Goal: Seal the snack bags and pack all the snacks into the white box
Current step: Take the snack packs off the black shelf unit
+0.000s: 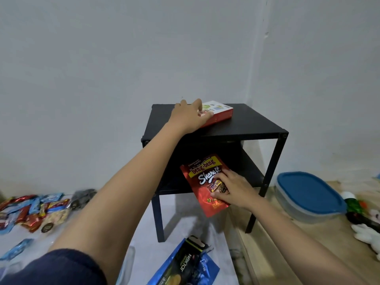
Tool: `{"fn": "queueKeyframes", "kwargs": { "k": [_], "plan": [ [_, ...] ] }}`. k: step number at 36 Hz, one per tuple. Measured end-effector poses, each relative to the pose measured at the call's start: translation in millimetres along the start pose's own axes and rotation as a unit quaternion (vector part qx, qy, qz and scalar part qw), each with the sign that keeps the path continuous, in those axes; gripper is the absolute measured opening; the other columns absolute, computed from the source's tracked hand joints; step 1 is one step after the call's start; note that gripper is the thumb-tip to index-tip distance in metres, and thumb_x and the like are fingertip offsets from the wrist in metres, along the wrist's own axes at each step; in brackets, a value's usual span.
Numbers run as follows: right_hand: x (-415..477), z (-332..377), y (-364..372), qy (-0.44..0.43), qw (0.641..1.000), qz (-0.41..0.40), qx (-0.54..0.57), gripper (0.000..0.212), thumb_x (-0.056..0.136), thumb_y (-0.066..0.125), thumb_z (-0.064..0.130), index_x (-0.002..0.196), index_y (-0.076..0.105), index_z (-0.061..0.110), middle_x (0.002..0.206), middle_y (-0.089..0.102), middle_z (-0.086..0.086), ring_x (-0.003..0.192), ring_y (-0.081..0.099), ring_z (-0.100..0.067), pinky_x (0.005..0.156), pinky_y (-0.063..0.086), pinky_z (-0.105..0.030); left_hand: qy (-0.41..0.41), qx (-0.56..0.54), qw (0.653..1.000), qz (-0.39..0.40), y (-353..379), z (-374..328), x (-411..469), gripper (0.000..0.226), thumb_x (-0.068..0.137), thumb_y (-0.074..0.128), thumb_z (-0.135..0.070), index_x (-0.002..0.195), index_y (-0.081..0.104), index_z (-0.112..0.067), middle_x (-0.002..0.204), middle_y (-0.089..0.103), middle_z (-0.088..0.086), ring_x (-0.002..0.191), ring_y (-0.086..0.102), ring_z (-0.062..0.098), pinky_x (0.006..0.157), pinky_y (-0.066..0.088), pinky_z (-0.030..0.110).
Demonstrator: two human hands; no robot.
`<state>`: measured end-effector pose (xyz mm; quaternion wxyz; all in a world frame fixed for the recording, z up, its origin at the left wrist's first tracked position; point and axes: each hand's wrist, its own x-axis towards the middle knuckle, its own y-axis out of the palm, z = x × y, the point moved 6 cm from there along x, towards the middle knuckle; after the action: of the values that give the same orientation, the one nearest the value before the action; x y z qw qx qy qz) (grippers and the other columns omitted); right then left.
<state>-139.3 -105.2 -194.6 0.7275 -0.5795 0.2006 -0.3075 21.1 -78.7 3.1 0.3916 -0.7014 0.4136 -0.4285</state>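
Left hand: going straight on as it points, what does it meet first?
The left hand touches the white-topped box on the black table, so the box first; beyond it probably the wall, depth unclear.

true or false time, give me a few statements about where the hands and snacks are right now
1. The left hand touches the box on top of the black table. True.
2. The right hand holds a blue bag. False: it holds the red snack bag.
3. The clear container has a blue lid. True.
4. The blue Nextar bag lies on the table top. False: it lies low down, in front of the table.
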Motion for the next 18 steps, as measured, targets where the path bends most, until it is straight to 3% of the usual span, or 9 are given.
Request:
{"fn": "queueKeyframes", "kwargs": {
  "k": [3, 5, 10, 15, 18],
  "plan": [
    [2.0, 0.3, 3.4, 0.004, 0.996, 0.020, -0.082, 0.073, 0.085, 0.039, 0.068, 0.146, 0.011, 0.040, 0.157, 0.015, -0.004, 0.143, 0.014, -0.028, 0.115, 0.015, -0.045, -0.027, 0.055, 0.998, 0.002, -1.1, 4.3, 0.1, 0.058, 0.087, 0.034, -0.067, 0.130, 0.045, -0.029, 0.134, 0.044, 0.019, 0.127, 0.035, 0.038, 0.104, 0.027, 0.044],
    [2.5, 2.7, 1.7, -0.005, 0.994, 0.017, -0.111, 0.070, 0.088, 0.035, 0.066, 0.147, 0.008, 0.041, 0.156, 0.017, -0.004, 0.141, 0.015, -0.027, 0.113, 0.017, -0.044, -0.038, 0.067, 0.997, 0.011, -0.8, 6.3, -1.2, 0.063, 0.086, 0.031, -0.070, 0.136, 0.041, -0.033, 0.139, 0.040, 0.019, 0.131, 0.031, 0.038, 0.108, 0.022, 0.046],
    [2.8, 9.1, -3.0, -0.040, 0.993, -0.019, -0.107, 0.059, 0.093, 0.039, 0.055, 0.146, 0.021, 0.038, 0.146, 0.031, -0.005, 0.135, 0.029, -0.022, 0.111, 0.025, -0.036, -0.045, 0.004, 0.998, 0.039, 4.3, 11.4, -7.0, 0.073, 0.080, 0.039, -0.075, 0.142, 0.032, -0.038, 0.143, 0.028, 0.017, 0.135, 0.024, 0.040, 0.111, 0.020, 0.052],
    [-1.4, 10.7, -3.4, -0.079, 0.991, -0.042, -0.101, 0.049, 0.096, 0.036, 0.049, 0.143, 0.027, 0.040, 0.147, 0.032, -0.004, 0.131, 0.038, -0.023, 0.109, 0.035, -0.034, -0.044, -0.069, 0.996, 0.029, 6.2, 13.2, -11.0, 0.073, 0.079, 0.049, -0.070, 0.142, 0.034, -0.037, 0.139, 0.028, 0.015, 0.134, 0.021, 0.037, 0.111, 0.024, 0.050],
    [-5.5, 13.6, -5.2, -0.102, 0.983, -0.061, -0.138, 0.044, 0.090, 0.055, 0.042, 0.133, 0.049, 0.035, 0.132, 0.053, -0.007, 0.114, 0.058, -0.026, 0.092, 0.051, -0.038, -0.054, -0.084, 0.995, 0.007, 5.4, 15.1, -14.7, 0.071, 0.079, 0.051, -0.068, 0.141, 0.036, -0.037, 0.141, 0.028, 0.015, 0.135, 0.020, 0.036, 0.110, 0.024, 0.049]
  ]
}}
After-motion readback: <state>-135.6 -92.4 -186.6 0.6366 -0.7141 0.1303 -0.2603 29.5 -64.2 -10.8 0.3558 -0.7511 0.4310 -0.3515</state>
